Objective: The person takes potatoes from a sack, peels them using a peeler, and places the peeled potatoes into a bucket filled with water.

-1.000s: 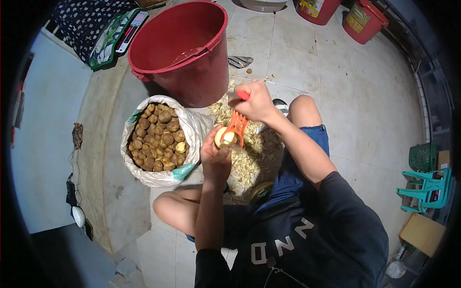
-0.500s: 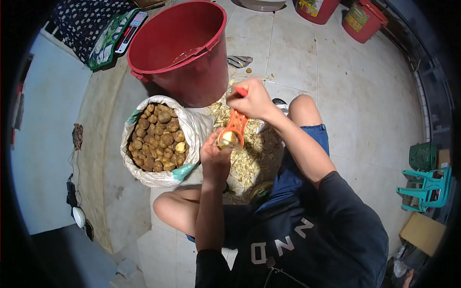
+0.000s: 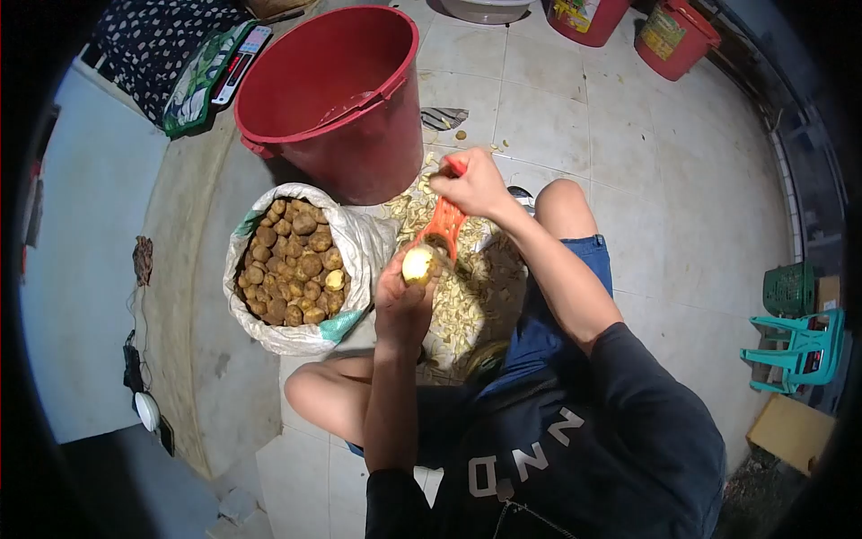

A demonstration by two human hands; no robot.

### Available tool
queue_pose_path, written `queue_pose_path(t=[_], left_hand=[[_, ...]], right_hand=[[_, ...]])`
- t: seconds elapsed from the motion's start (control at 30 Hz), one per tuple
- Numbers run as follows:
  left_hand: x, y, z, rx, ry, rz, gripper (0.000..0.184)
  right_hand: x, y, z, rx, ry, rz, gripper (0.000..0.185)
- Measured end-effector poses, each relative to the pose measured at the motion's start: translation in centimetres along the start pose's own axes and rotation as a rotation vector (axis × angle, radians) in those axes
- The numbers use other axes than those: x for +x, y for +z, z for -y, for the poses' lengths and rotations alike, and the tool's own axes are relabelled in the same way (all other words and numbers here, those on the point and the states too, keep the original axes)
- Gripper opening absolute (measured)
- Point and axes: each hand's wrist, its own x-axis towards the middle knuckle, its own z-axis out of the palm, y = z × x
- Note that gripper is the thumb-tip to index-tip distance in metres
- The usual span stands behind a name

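Note:
My left hand (image 3: 401,292) is closed around a potato (image 3: 417,265) whose upper face is pale and peeled, with brown skin still showing near my fingers. Gripped by its red handle, an orange peeler (image 3: 446,220) is in my right hand (image 3: 471,187). Its wide head is right beside the potato; whether the blade touches it I cannot tell. Beneath both hands, a thick spread of potato peelings (image 3: 462,310) covers the floor. To the left stands an open white sack (image 3: 364,235) full of brown potatoes (image 3: 292,256), one of them partly pale.
A large red tub (image 3: 377,162) stands beyond the sack. Smaller red buckets (image 3: 673,40) and a pale basin (image 3: 485,9) are at the far side. A digital scale (image 3: 241,65) rests on the left ledge, and a turquoise stool (image 3: 795,350) is at the right.
The potato has turned in my left hand, showing more of its peeled face. The peeler's head has drawn back slightly from over the potato toward its far side.

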Motion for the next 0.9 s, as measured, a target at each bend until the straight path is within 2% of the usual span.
queue_pose_path(t=[0.03, 0.13, 0.17, 0.2, 0.27, 0.3, 0.37, 0.4, 0.43, 0.5, 0.53, 0.57, 0.6, 0.67, 0.7, 0.73, 0.8, 0.83, 0.87, 0.9], left_hand=[[0.1, -0.1, 0.0, 0.116, 0.010, -0.012, 0.063], [-0.3, 0.6, -0.3, 0.297, 0.015, -0.064, 0.063], [-0.1, 1.0, -0.5, 0.358, 0.020, -0.089, 0.061], [0.2, 0.9, -0.5, 0.360, 0.026, -0.080, 0.061], [0.3, -0.1, 0.0, 0.032, 0.025, 0.021, 0.054], [0.2, -0.1, 0.1, 0.029, 0.025, 0.016, 0.054], [0.1, 0.2, 0.2, 0.252, 0.046, -0.006, 0.050], [-0.2, 0.4, 0.1, 0.254, 0.045, -0.008, 0.050], [-0.2, 0.8, -0.2, 0.349, 0.063, -0.042, 0.049], [0.4, 1.0, -0.4, 0.448, 0.082, -0.071, 0.048], [0.4, 0.9, -0.5, 0.378, 0.064, -0.040, 0.048], [0.3, 0.8, -0.4, 0.307, 0.047, -0.011, 0.047], [0.3, 0.7, -0.3, 0.235, 0.033, 0.022, 0.047], [-0.1, 0.3, 0.0, 0.183, 0.053, -0.004, 0.048], [0.1, 0.4, 0.0, 0.133, 0.082, -0.019, 0.049], [0.5, 0.7, -0.2, 0.134, 0.090, -0.007, 0.049], [0.1, 1.4, -0.8, 0.039, 0.032, -0.038, 0.066], [0.4, 2.2, -1.2, 0.000, 0.016, -0.053, 0.048], [0.9, 1.0, -0.9, 0.001, 0.022, -0.057, 0.048], [1.4, -1.2, -0.1, -0.087, -0.002, -0.179, 0.042]], right_hand=[[-0.6, 0.5, 0.9, -0.031, -0.181, -0.041, 0.020], [0.3, 0.2, -0.5, -0.164, -0.212, -0.085, 0.018], [1.2, 0.3, -3.4, -0.252, -0.046, -0.075, 0.016], [1.3, 0.0, -2.7, -0.254, -0.054, -0.082, 0.016], [0.2, -0.1, -0.3, -0.029, -0.029, -0.015, 0.016], [-0.5, 0.4, 0.7, -0.068, -0.233, -0.050, 0.020], [-0.3, 0.4, 0.1, -0.045, -0.192, -0.063, 0.021], [-0.1, 0.4, -0.2, -0.020, -0.155, -0.077, 0.022], [0.6, 0.1, -0.9, -0.056, 0.025, -0.067, 0.021], [0.3, 0.0, -0.6, 0.034, 0.035, -0.057, 0.020], [-0.2, 0.2, -0.1, 0.123, 0.061, -0.038, 0.019], [-0.6, 0.4, 0.1, -0.045, -0.199, -0.068, 0.019], [-0.4, 0.4, -0.5, -0.045, -0.197, -0.067, 0.019], [0.5, 0.6, -2.6, -0.102, -0.281, -0.217, 0.020], [1.0, -0.2, -3.8, -0.249, -0.066, -0.185, 0.022], [1.5, -0.6, -4.0, -0.251, -0.078, -0.192, 0.022], [1.4, -0.5, -4.2, -0.176, 0.075, -0.151, 0.024], [1.3, -0.2, -3.9, -0.133, 0.051, -0.139, 0.024], [1.2, 0.0, -3.7, -0.131, 0.048, -0.132, 0.024], [0.9, 0.2, -3.3, -0.102, 0.066, -0.127, 0.023]])
